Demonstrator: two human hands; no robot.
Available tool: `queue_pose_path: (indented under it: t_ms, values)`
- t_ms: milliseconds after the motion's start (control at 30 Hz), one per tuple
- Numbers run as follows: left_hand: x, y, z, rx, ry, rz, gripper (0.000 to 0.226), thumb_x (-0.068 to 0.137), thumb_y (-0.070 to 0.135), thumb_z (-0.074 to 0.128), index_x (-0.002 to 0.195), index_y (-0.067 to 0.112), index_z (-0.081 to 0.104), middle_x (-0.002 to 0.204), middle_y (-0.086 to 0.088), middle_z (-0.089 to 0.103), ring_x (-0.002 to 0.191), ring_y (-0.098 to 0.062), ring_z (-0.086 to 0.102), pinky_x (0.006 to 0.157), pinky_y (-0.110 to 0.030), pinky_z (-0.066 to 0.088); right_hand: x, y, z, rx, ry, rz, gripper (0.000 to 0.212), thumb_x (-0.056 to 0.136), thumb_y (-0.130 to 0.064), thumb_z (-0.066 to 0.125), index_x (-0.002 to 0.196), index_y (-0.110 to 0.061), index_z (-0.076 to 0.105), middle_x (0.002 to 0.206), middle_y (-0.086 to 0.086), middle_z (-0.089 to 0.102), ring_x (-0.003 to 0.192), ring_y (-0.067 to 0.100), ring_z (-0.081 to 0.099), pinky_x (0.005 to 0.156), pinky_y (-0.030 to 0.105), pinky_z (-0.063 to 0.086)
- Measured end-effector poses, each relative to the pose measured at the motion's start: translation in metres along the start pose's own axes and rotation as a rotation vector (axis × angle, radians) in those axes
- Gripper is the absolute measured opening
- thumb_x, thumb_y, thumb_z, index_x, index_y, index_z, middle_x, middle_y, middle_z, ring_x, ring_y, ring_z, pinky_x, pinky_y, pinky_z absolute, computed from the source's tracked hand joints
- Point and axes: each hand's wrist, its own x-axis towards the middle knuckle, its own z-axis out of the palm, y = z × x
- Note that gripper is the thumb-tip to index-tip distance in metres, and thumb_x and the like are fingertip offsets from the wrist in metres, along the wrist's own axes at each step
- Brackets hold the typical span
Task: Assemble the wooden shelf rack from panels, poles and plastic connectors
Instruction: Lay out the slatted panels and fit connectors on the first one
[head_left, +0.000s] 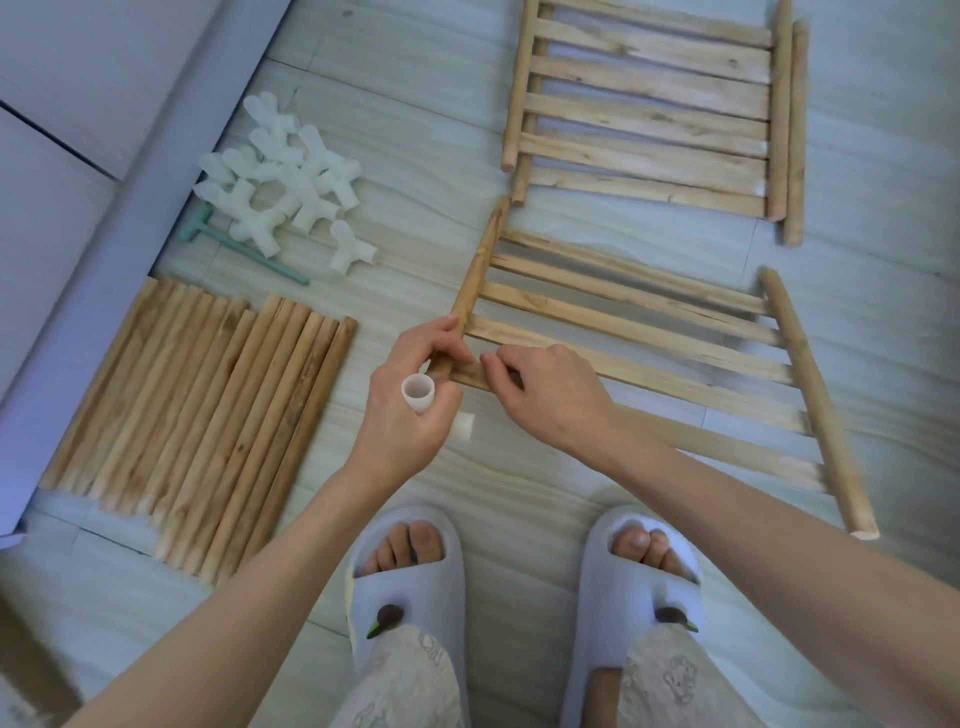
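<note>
A slatted wooden panel (649, 343) lies tilted on the tiled floor (519, 483), a second panel (649, 109) beyond it. A row of wooden poles (208, 431) rests at near left, white plastic connectors (291, 176) heaped farther off. The left hand (415, 395) curls around a white connector (418, 393) and the panel's left rail; the right hand (545, 395) pinches the nearest slat.

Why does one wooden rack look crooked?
The near panel lies skewed because both hands, left hand and right hand, grip its corner. The far panel lies straighter. Nothing looks broken.
</note>
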Motion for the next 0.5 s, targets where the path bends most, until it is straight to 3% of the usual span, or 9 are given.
queue_pose_path:
  t_ms: [100,267,400,500]
  values:
    - [-0.006,-0.001,0.001,-0.011,-0.066,-0.083,0.031,0.068,0.007,0.044,0.092,0.018,0.059,0.108,0.0,0.065,0.133,-0.005,0.038,0.105,-0.024,0.037,0.001,0.006,0.008,0.041,-0.065,0.071,0.039,0.097,-0.036,0.038,0.061,-0.023,0.045,0.06,-0.004,0.046,0.063,0.026,0.049,0.055,0.031,0.031]
    - [-0.013,-0.007,0.007,0.02,-0.047,-0.048,0.025,0.077,0.0,0.044,0.094,0.002,0.063,0.107,0.002,0.065,0.133,-0.007,0.04,0.103,-0.022,0.039,0.002,0.013,0.008,0.143,-0.177,0.165,0.046,0.096,-0.038,0.039,0.055,-0.022,0.053,0.058,-0.003,0.057,0.065,0.023,0.055,0.055,0.031,0.038]
    - [-0.007,-0.006,0.009,0.053,0.097,0.089,0.03,0.08,0.011,0.04,0.09,-0.004,0.063,0.101,-0.004,0.064,0.122,-0.013,0.052,0.097,-0.024,0.044,0.002,0.009,0.005,0.141,-0.124,0.107,0.051,0.096,-0.037,0.041,0.046,-0.024,0.039,0.047,-0.007,0.041,0.058,0.022,0.045,0.054,0.031,0.03]
    - [-0.008,-0.012,0.006,0.07,0.106,0.132,0.033,0.078,0.013,0.039,0.094,-0.005,0.062,0.091,-0.008,0.065,0.117,-0.007,0.054,0.096,-0.03,0.048,-0.001,0.005,0.008,0.12,-0.095,0.085,0.052,0.096,-0.036,0.042,0.046,-0.026,0.032,0.048,-0.009,0.036,0.06,0.023,0.043,0.057,0.031,0.029]
